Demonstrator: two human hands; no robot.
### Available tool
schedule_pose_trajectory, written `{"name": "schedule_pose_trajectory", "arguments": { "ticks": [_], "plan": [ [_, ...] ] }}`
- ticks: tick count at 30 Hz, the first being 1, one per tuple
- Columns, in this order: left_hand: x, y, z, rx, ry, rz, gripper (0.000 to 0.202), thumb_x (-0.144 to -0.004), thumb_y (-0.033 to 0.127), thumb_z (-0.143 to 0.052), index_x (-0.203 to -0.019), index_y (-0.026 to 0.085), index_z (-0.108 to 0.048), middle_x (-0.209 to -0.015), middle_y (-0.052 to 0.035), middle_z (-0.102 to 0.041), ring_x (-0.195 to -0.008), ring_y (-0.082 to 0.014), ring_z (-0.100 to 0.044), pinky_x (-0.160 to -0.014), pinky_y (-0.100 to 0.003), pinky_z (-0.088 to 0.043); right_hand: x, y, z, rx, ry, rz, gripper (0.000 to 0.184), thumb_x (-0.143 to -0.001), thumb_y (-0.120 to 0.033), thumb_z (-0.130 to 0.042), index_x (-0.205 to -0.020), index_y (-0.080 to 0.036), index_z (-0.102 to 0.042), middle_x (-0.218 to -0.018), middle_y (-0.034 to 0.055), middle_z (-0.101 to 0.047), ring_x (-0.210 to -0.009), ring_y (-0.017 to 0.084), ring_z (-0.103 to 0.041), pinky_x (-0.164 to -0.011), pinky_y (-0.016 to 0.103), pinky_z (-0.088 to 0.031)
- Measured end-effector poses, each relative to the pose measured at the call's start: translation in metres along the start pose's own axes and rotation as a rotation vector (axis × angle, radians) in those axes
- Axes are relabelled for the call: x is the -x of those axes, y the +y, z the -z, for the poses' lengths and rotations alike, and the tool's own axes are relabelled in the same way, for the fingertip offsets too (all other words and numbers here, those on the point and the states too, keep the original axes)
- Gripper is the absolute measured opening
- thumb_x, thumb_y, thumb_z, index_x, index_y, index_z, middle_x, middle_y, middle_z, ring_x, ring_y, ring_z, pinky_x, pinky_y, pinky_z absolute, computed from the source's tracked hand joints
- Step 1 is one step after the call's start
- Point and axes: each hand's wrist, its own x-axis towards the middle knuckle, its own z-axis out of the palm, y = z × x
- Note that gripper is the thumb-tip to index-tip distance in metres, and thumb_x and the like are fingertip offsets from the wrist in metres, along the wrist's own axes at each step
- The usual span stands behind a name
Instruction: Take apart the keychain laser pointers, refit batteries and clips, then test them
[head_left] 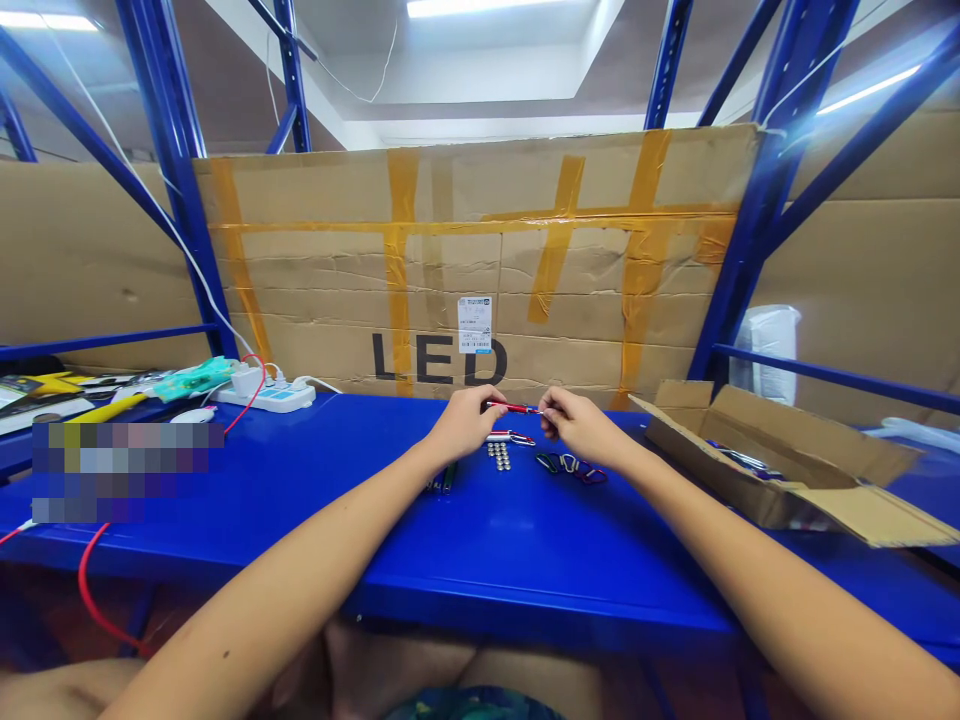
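A slim red pen-like rod [514, 407] lies level between my two hands, just above the blue table. My left hand [466, 420] has its fingers closed round the left end. The fingertips of my right hand [574, 420] pinch at the right end, where a small pale tip shows; its detail is too small to make out. Just below, a red and silver piece with a clip loop [511, 437] rests on the table. Nearer me are small round silver pieces [499, 457] in short rows. Several carabiner clips [570, 465] sit under my right hand. Dark slim pieces [448, 478] are partly hidden by my left forearm.
An open cardboard box [757, 490] with shiny slim items stands at the right. To the left are a white power strip [274, 395], a red cable [94, 580] and a mixed pile, partly blurred out. A large taped cardboard sheet [337, 270] backs the blue table [525, 560].
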Motion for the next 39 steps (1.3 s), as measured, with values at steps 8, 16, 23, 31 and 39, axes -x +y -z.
{"name": "schedule_pose_trajectory", "arguments": {
  "ticks": [8,16,23,31,39],
  "plan": [
    [-0.001,0.002,0.001,-0.046,-0.013,-0.032,0.019,-0.087,0.022,-0.053,-0.088,0.016,-0.070,-0.086,-0.0058,-0.072,-0.081,-0.0186,-0.063,-0.073,-0.029,-0.043,0.003,-0.009,0.004,0.257,0.042,0.145,0.024,-0.087,-0.014,-0.036,-0.096,-0.020,-0.058,-0.061,-0.0010,-0.056,-0.056,0.014,-0.049,-0.059,0.025,-0.034],
    [-0.002,-0.004,0.000,0.112,-0.038,0.043,0.020,-0.085,0.026,-0.054,-0.085,0.014,-0.070,-0.075,-0.0051,-0.069,-0.069,-0.0162,-0.060,-0.064,-0.028,-0.043,0.004,-0.014,0.005,0.194,0.067,0.078,0.026,-0.088,-0.017,-0.036,-0.094,-0.021,-0.061,-0.062,-0.0002,-0.062,-0.058,0.015,-0.056,-0.060,0.026,-0.039],
    [-0.005,-0.009,0.001,0.506,-0.103,0.161,0.016,-0.085,0.029,-0.058,-0.086,0.013,-0.058,-0.071,-0.0050,-0.067,-0.053,-0.0096,-0.056,-0.052,-0.023,-0.043,0.007,-0.018,-0.004,0.149,0.081,0.142,0.025,-0.086,-0.027,-0.053,-0.108,-0.017,-0.060,-0.107,0.0117,-0.070,-0.097,0.023,-0.064,-0.086,0.037,-0.049],
    [0.001,-0.001,-0.004,0.571,-0.271,0.115,0.027,-0.082,0.039,-0.064,-0.080,0.015,-0.051,-0.064,-0.0012,-0.064,-0.050,-0.0080,-0.053,-0.051,-0.022,-0.039,0.009,-0.025,-0.005,0.201,0.015,0.240,0.024,-0.090,-0.029,-0.048,-0.102,-0.017,-0.065,-0.101,0.0101,-0.070,-0.093,0.022,-0.064,-0.083,0.035,-0.047],
    [-0.008,-0.013,-0.004,0.822,-0.179,0.301,0.045,-0.087,0.058,-0.051,-0.094,0.013,-0.058,-0.090,-0.0121,-0.070,-0.078,-0.0180,-0.066,-0.066,-0.028,-0.047,0.011,-0.028,-0.003,0.187,-0.040,0.149,0.028,-0.093,-0.031,-0.039,-0.075,-0.017,-0.057,-0.067,0.0012,-0.061,-0.061,0.014,-0.049,-0.058,0.026,-0.035]
  ]
}}
